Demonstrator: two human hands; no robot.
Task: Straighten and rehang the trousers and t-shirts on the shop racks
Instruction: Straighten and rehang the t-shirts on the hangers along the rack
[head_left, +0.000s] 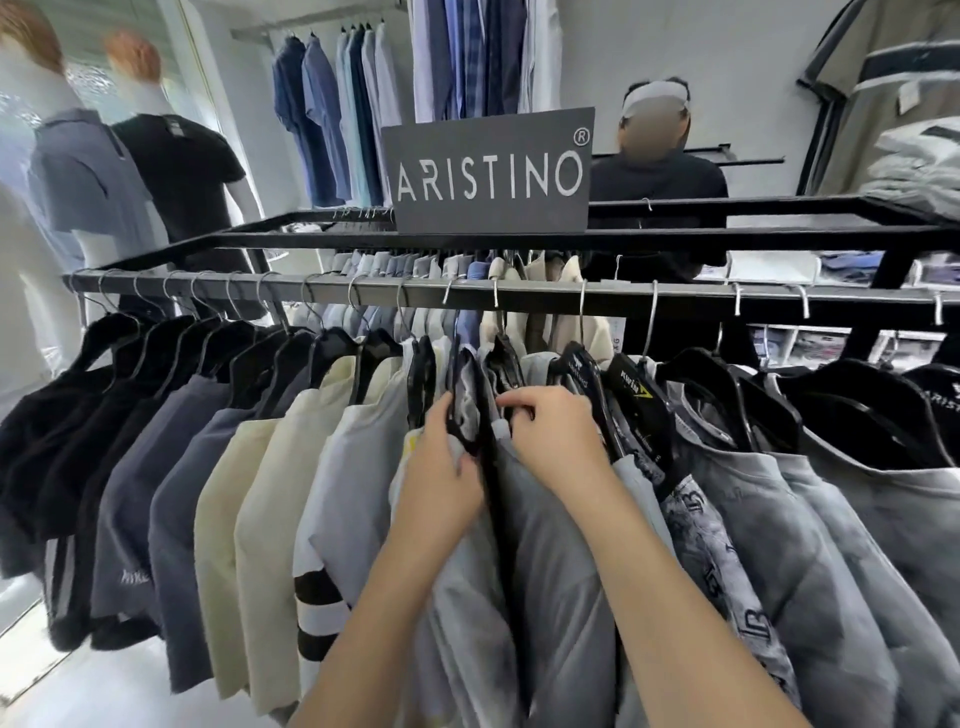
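**Both hands on a grey t-shirt at mid-rail**

The left hand (441, 467) grips the sloping shoulder of a black hanger (457, 384), thumb on its near edge and fingers curled round from below. Just beside it, the right hand (550, 436) has its fingers curled into the collar of the grey t-shirt (556, 582) on that hanger, pinching the fabric at the neck. The t-shirt hangs from the front rail (519, 296) of the black rack, packed between other garments: cream t-shirts (249, 493) and then dark t-shirts (78, 415) to the left, mottled grey tops (779, 519) to the right. All of them are on black hangers with metal hooks over the rail.

On top of the rack stands a dark sign (491, 174) reading ARISTINO. Behind the rack stands another person (657, 176) in a dark top. Two dressed mannequins (176, 166) stand at the far left — one in blue, one in black.
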